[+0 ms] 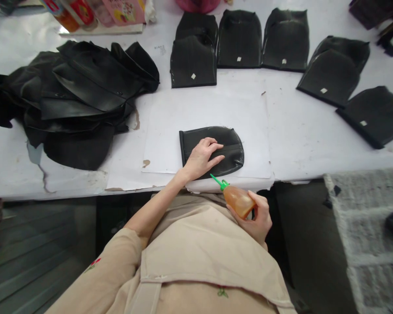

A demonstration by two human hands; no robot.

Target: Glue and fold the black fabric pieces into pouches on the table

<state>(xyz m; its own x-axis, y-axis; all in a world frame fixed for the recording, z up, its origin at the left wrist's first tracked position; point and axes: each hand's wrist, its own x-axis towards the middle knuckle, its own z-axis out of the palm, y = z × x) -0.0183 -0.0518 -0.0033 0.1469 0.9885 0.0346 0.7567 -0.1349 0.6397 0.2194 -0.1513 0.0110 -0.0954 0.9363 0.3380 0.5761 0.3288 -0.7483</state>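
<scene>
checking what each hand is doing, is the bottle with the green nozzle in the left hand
No, the right hand holds the bottle, while the left hand lies on a black piece.

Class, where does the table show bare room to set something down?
Bare paper shows between the pressed piece and the far row, and rightward to the slanted pieces. Crowded: left, under the black pile, and along the far edge.

Bottle (238,201) translucent plastic; black piece (229,138) smooth, leather-like.
</scene>
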